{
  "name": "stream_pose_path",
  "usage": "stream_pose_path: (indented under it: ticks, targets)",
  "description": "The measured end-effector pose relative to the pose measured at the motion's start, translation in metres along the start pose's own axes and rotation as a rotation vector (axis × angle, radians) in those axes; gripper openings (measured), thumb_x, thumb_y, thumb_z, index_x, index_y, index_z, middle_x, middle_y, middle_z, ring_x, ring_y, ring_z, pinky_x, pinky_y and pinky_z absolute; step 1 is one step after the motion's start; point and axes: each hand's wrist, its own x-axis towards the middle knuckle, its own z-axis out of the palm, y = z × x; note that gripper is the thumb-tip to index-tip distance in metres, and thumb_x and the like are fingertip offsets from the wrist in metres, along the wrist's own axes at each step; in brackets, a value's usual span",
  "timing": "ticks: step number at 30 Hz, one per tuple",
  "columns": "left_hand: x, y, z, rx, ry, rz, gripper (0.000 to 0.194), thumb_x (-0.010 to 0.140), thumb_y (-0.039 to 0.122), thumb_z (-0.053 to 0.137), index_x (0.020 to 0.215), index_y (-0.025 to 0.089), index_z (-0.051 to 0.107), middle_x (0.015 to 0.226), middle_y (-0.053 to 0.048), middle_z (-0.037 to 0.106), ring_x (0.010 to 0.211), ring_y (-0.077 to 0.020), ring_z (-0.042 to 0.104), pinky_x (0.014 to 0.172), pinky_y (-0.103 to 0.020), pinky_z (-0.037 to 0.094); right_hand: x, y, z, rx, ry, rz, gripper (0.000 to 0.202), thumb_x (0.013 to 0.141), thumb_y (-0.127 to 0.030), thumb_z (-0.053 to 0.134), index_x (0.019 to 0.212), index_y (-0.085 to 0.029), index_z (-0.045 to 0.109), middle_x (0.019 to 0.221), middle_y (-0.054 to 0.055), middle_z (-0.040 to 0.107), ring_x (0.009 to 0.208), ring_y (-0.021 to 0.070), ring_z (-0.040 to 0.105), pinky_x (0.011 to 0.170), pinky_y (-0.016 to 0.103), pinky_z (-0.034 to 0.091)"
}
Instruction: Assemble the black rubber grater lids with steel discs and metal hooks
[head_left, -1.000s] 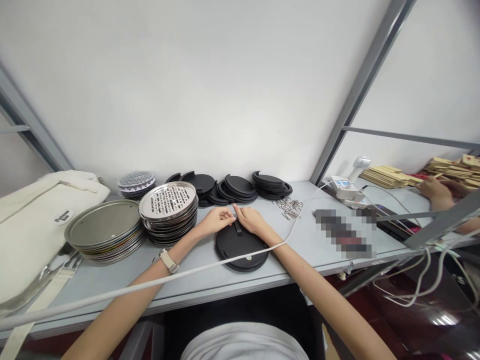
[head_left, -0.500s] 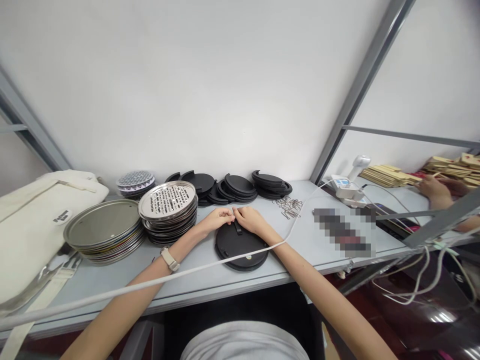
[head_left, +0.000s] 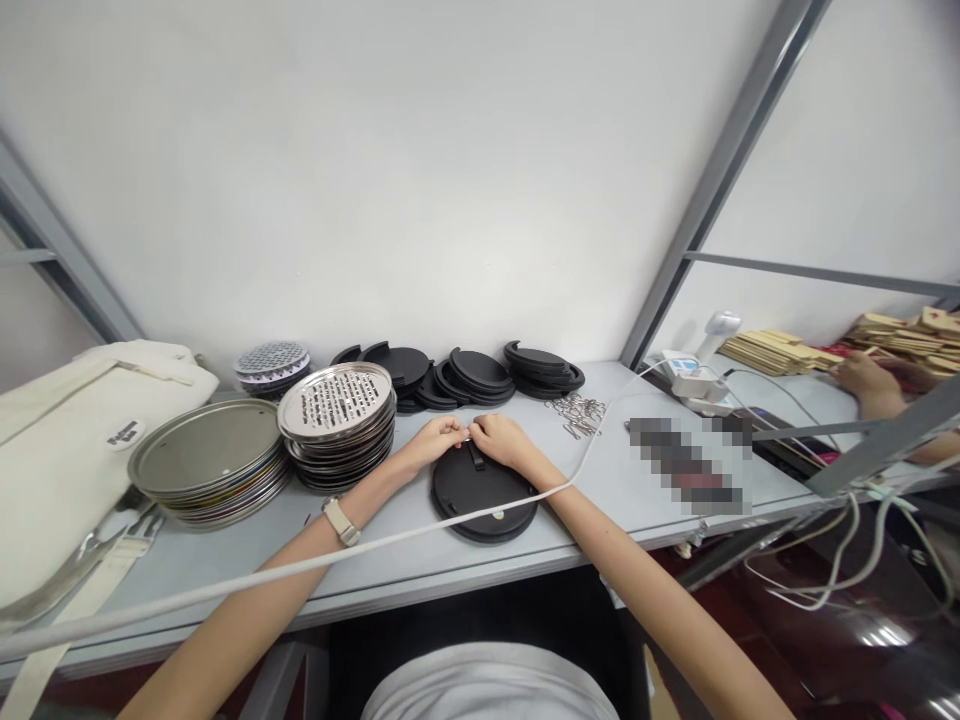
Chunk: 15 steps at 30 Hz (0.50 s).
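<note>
A round black disc [head_left: 487, 500] lies on the grey table near its front edge, with a small black tab at its top. My left hand [head_left: 439, 440] is closed at the disc's upper left rim, its fingertips pinched. Beside it, my right hand [head_left: 496, 438] is closed too, fingertips meeting the left ones above the tab. Something small and shiny shows between the fingertips, too small to name. Behind the hands sit stacked black discs [head_left: 480, 371]. Small metal hooks [head_left: 576, 414] lie in a pile to the right.
Stacked metal plates [head_left: 202, 450] and a patterned plate stack [head_left: 335, 402] stand left, beside a white bag [head_left: 67, 450]. A white cable [head_left: 300, 567] crosses in front. At right are a white device [head_left: 690, 375] and another person's hand [head_left: 870, 380].
My fingertips have shifted very slightly at the disc's top, and a small shiny bit now shows between them. The disc and the stacks have stayed in place.
</note>
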Motion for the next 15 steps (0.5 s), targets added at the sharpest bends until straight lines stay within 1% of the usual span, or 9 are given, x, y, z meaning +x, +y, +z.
stream_pose_path:
  ticks: [3,7,15]
  targets:
    - [-0.0014,0.003,-0.0007,-0.014,-0.013,0.003,0.028,0.072,0.04,0.059,0.066,0.015,0.049,0.06,0.004,0.046,0.053,-0.0085,0.038,0.051,-0.023,0.024,0.0003,0.0001,0.0001,0.001,-0.005,-0.001,0.04,0.094,-0.029,0.029,0.092,-0.014,0.067,0.1,0.013,0.069,0.09,0.0192,0.063,0.071,0.024,0.037]
    - [-0.0022,0.0057,0.0002,-0.024,0.005,0.001,0.026,0.072,0.038,0.06,0.063,0.015,0.049,0.059,0.004,0.045,0.054,-0.0085,0.038,0.052,-0.023,0.026,0.0013,0.0009,0.0014,0.0,-0.002,-0.001,0.039,0.094,-0.028,0.029,0.094,-0.013,0.066,0.099,0.014,0.068,0.09,0.0193,0.063,0.071,0.024,0.036]
    - [-0.0042,0.0065,0.0013,-0.045,0.0,0.0,0.027,0.069,0.04,0.06,0.066,0.015,0.051,0.061,0.003,0.044,0.054,-0.0087,0.035,0.051,-0.023,0.023,0.0029,0.0028,0.0037,-0.006,0.006,-0.01,0.035,0.093,-0.024,0.029,0.097,-0.013,0.062,0.1,0.013,0.068,0.09,0.0195,0.062,0.07,0.024,0.035]
